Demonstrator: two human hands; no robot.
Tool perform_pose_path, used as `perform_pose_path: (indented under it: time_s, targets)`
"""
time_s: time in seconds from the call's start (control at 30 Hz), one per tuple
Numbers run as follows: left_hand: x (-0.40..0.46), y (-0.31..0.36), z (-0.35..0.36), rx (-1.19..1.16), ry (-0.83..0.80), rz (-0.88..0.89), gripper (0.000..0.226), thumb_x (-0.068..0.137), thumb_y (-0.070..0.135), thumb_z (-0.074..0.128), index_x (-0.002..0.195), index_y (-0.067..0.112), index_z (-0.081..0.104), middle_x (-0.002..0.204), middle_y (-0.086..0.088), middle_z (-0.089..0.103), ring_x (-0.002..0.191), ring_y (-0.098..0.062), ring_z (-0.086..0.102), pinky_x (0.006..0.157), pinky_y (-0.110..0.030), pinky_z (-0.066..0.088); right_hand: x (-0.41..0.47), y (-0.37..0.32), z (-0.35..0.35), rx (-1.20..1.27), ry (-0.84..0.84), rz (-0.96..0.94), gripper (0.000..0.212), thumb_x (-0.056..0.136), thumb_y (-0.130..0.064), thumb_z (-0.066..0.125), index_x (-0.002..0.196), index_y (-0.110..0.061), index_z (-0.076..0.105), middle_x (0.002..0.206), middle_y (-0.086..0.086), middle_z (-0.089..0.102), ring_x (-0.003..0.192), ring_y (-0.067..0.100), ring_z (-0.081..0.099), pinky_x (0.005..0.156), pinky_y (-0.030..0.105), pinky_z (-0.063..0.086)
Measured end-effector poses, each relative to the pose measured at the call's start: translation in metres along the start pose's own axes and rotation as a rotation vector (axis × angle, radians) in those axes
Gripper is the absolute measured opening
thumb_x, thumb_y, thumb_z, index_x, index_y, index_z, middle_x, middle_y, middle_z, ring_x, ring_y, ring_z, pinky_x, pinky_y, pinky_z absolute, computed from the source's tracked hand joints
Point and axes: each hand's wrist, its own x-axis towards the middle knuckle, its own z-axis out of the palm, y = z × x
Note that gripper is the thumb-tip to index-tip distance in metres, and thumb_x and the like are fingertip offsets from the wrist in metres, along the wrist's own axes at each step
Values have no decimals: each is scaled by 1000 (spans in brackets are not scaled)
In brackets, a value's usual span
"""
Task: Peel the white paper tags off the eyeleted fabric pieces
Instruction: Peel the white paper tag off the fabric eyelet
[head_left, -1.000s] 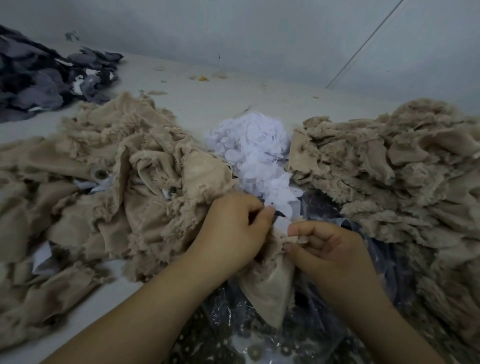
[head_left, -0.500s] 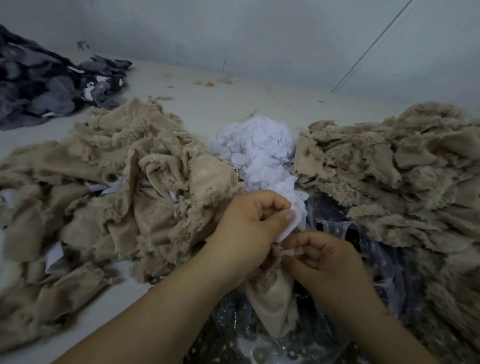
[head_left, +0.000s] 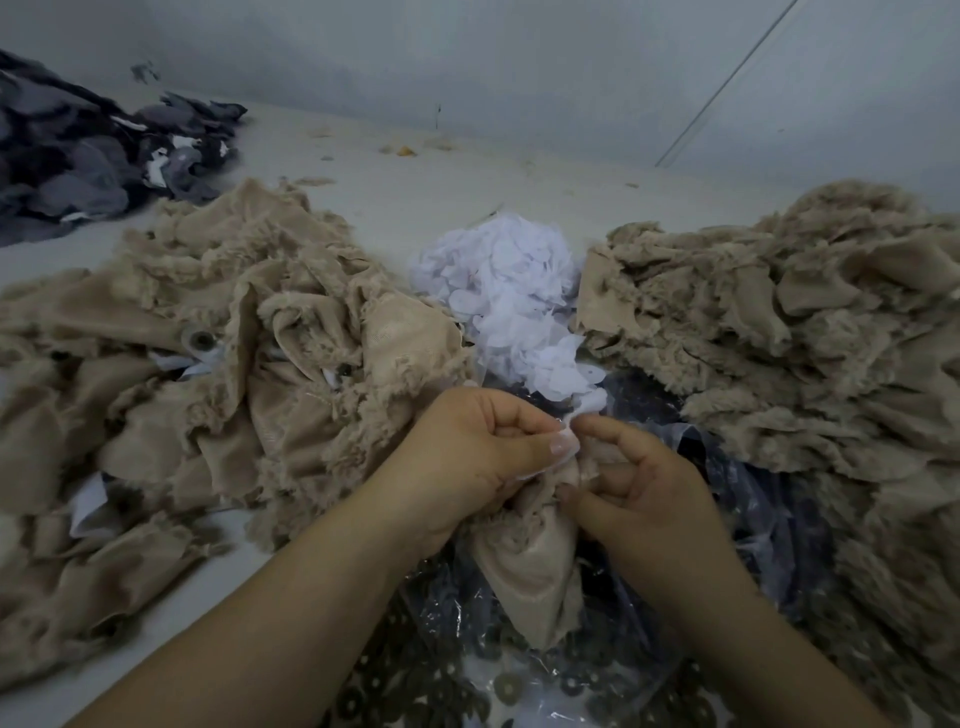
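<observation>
**Both hands pinching a tag on one beige piece**

From the head camera I see my left hand (head_left: 480, 449) and right hand (head_left: 641, 493) meeting at the middle of the view, low over a clear plastic bag (head_left: 737, 519) that lies on the table (head_left: 441, 192). Between them hangs a single beige fabric piece (head_left: 524, 566), bunched at the top where the hands grip it and drooping to a point below. My left hand is curled round the bunched top of that piece, thumb pressed forward. A thin white paper tag (head_left: 569, 439) sits at the tip of that thumb; I cannot tell how much of it is free of the cloth. My right hand has its fingers curled, with the forefinger reaching toward the tag and the lower fingers tucked against the fabric, gripping it.

Just beyond the hands, between the two large heaps, is a mound of loose white paper tags (head_left: 511, 306). To the left spreads a pile of beige fabric pieces (head_left: 218, 332), with a metal eyelet (head_left: 201, 340) showing on one and slips of white paper peeking out near it. To the right rises a second, frayed beige pile (head_left: 789, 322). In the far left corner lies a heap of dark grey fabric (head_left: 88, 156). Under the plastic near the bottom edge I see many dark metal rings (head_left: 506, 686), scattered close together.
</observation>
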Motion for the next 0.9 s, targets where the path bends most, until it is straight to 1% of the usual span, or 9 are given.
perform_pose_path:
  time_s: [0.1, 0.2, 0.33, 0.4, 0.53, 0.63, 0.67, 0.77, 0.9]
  targets:
    - [2, -2, -3, 23, -8, -8, 11, 85, 15, 74, 87, 4, 75, 48, 1, 56, 36, -7, 42, 36, -15, 33, 0, 1, 0, 18, -18, 6, 55, 86, 3, 72, 114, -43, 61, 86, 6, 79, 87, 19, 76, 79, 36, 61]
    - [6, -5, -7, -11, 6, -37, 10, 90, 8, 66, 88, 1, 74, 52, -6, 56, 38, -13, 43, 38, -19, 36, 0, 2, 1, 40, -29, 0, 52, 86, 6, 70, 113, -37, 66, 89, 0, 79, 85, 16, 77, 74, 28, 61]
    - [5, -8, -9, -98, -81, -5, 16, 91, -1, 59, 87, 3, 74, 61, -9, 59, 41, -16, 48, 39, -22, 40, 1, 3, 2, 66, -18, 7, 45, 85, 8, 71, 108, -29, 70, 82, -1, 79, 75, 9, 75, 66, 18, 57]
    - [5, -8, -8, -112, -64, 20, 13, 90, 0, 61, 90, -1, 73, 59, -9, 57, 38, -15, 45, 38, -21, 38, 0, 4, 2, 83, -29, 7, 46, 85, 10, 69, 107, -30, 70, 84, -1, 79, 78, 11, 76, 67, 20, 58]
    - [7, -10, -6, -20, 4, 66, 15, 91, 11, 66, 81, 9, 77, 48, -4, 50, 33, -10, 34, 36, -16, 29, 1, 7, 3, 107, -41, 2, 43, 86, 11, 68, 110, -25, 70, 88, 1, 80, 85, 16, 77, 73, 26, 61]
    - [8, -9, -3, 0, 47, 80, 4, 93, 10, 65, 94, 6, 66, 43, -3, 48, 31, -9, 32, 35, -14, 28, 1, 10, 4, 96, -24, -10, 43, 86, 8, 69, 113, -26, 68, 89, 1, 79, 86, 17, 77, 75, 31, 62]
    - [8, -10, -2, 3, 56, 85, 8, 93, 8, 65, 99, 9, 61, 44, -4, 49, 30, -10, 33, 35, -15, 29, 1, 10, 5, 94, -12, -15, 43, 86, 7, 70, 113, -26, 67, 89, 2, 79, 86, 18, 77, 76, 34, 62]
    - [7, -8, -2, 14, 18, 106, 22, 95, 5, 61, 111, 19, 54, 48, -8, 53, 31, -15, 34, 35, -17, 30, 2, 12, 5, 107, 14, -31, 41, 85, 6, 72, 108, -27, 63, 84, 8, 78, 82, 24, 76, 75, 41, 61]
    - [6, -6, -2, 10, -92, 94, 20, 98, 6, 54, 115, 16, 59, 52, -9, 55, 35, -16, 37, 38, -20, 31, 0, 10, 6, 130, 1, -94, 40, 87, 4, 71, 104, -30, 59, 78, 10, 77, 73, 25, 76, 65, 35, 59]
